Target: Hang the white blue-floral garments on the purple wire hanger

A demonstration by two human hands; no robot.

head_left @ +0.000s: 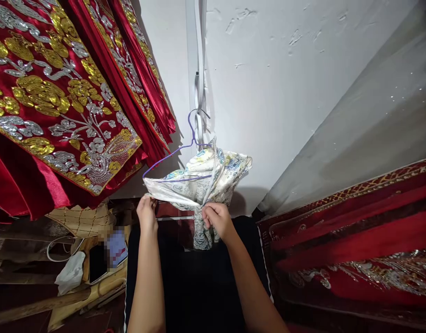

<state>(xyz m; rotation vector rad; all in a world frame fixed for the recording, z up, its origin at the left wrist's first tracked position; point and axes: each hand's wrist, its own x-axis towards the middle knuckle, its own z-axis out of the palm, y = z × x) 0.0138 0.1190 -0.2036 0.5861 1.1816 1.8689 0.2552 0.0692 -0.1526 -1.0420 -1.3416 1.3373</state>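
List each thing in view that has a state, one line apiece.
purple hanger, hanging by the wall, cloth on it.
patterned cloth, draped over the hanger, bunched, ends hanging down.
left hand, closed on the cloth's left edge.
right hand, closed on the cloth's gathered lower part.
red embroidered garments, hanging, upper left.

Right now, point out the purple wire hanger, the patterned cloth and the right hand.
purple wire hanger (168,160): head view, its sloping shoulder wire.
patterned cloth (199,178): head view, bunched middle over the hanger.
right hand (216,221): head view, back of the hand gripping the cloth.
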